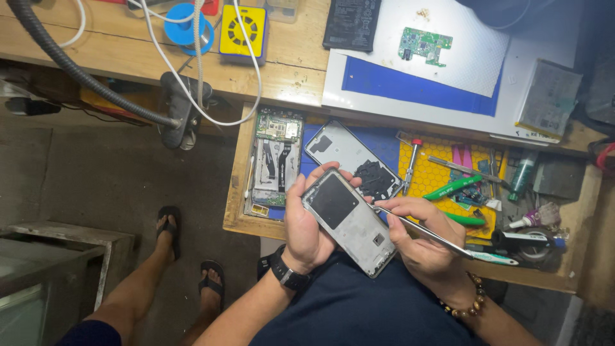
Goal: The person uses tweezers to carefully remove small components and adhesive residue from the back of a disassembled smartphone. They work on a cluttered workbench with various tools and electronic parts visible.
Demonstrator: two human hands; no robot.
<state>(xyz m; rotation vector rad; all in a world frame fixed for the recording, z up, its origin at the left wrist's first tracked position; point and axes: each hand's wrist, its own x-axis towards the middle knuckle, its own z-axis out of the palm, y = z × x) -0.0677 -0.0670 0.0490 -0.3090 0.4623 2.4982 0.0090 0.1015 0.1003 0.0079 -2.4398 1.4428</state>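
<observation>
Two hands [307,224] [423,240], phone frame [349,221], tweezers [423,232].

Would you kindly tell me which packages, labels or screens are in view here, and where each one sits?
Battery: black rectangle with a printed label, top of the bench beside the white mat.
Small packet: pale grey, rectangular, right end of the white mat.
Phone frame: grey, black square pad, held in the left hand.

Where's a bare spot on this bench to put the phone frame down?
Free: the white mat right of the green circuit board, and the blue mat below it. Crowded: the drawer tray, with an opened phone, a back cover and pliers.
</observation>
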